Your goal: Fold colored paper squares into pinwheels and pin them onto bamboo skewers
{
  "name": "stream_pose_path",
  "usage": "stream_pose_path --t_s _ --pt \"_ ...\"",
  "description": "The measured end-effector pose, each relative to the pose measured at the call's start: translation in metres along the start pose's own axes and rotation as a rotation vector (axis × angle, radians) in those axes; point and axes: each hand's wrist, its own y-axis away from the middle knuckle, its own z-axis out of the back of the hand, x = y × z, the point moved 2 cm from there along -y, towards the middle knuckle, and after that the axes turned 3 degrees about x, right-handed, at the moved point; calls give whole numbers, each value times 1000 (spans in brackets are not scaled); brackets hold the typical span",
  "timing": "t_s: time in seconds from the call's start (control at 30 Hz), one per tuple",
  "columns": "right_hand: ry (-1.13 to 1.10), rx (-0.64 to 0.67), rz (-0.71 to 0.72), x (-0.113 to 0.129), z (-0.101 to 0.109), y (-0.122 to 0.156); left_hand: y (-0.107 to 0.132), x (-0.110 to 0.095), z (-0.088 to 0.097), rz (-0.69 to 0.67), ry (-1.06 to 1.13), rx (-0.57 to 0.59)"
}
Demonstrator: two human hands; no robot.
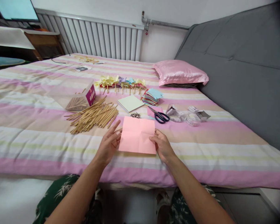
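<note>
A pink square sheet of paper [137, 135] with fold creases lies flat on the striped bedspread [37, 137] near its front edge. My left hand [109, 143] touches the sheet's left edge with fingers spread. My right hand [162, 144] pinches the sheet's right edge. Just beyond the paper lie black-handled scissors [160, 116], a small heap of metal pins [135, 115] and a pile of wooden sticks [93, 115].
Further back are a pale square pad [130, 103], a stack of coloured paper [151, 96], a row of paper pinwheels [120, 82], a clear box [77, 95], tape rolls [189, 116] and a pink pillow [179, 72]. A grey headboard [242, 68] stands at right.
</note>
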Motion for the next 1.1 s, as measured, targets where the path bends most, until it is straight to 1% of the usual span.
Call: stream_pose_path --t_s 0.1,0.13,0.2,0.3,0.33,0.4,0.47,0.5,0.57,0.63,0.67,0.7,0.73,0.8,0.9,1.03,1.1 --pt "157 -19 -51 5 11 -3 0 -3 8 -67 -254 5" --pt "242 -20 -68 6 15 -4 0 -3 10 -87 -378 12" --pt "429 8 -53 6 24 -8 1 -3 14 -149 -708 49" --pt "752 35 69 4 33 -13 4 -2 17 -322 -1255 90" --pt "866 24 123 3 34 -14 4 -2 17 -382 -1373 109" --pt "1063 -10 252 4 33 -14 6 -2 15 -484 -1495 184" --pt "1174 9 384 8 29 -10 6 -2 12 -545 -1531 321" --pt "1200 52 436 12 26 -7 6 -1 11 -549 -1533 400" --pt "1219 209 486 19 20 3 7 3 10 -499 -1523 558" --pt "1227 442 464 23 16 14 9 7 10 -426 -1507 673" --pt "1244 547 434 23 16 20 10 9 10 -396 -1501 703" --pt "1268 622 403 21 16 25 11 10 10 -376 -1497 719" --pt "1298 652 374 19 17 29 12 11 9 -363 -1493 723" --pt "1351 623 362 12 18 35 13 12 8 -352 -1494 704" --pt "1383 525 408 1 18 39 12 12 5 -341 -1516 668" --pt "1381 469 449 -10 19 41 9 14 5 -351 -1532 664" --pt "1346 430 475 -14 21 40 6 16 5 -359 -1516 640"
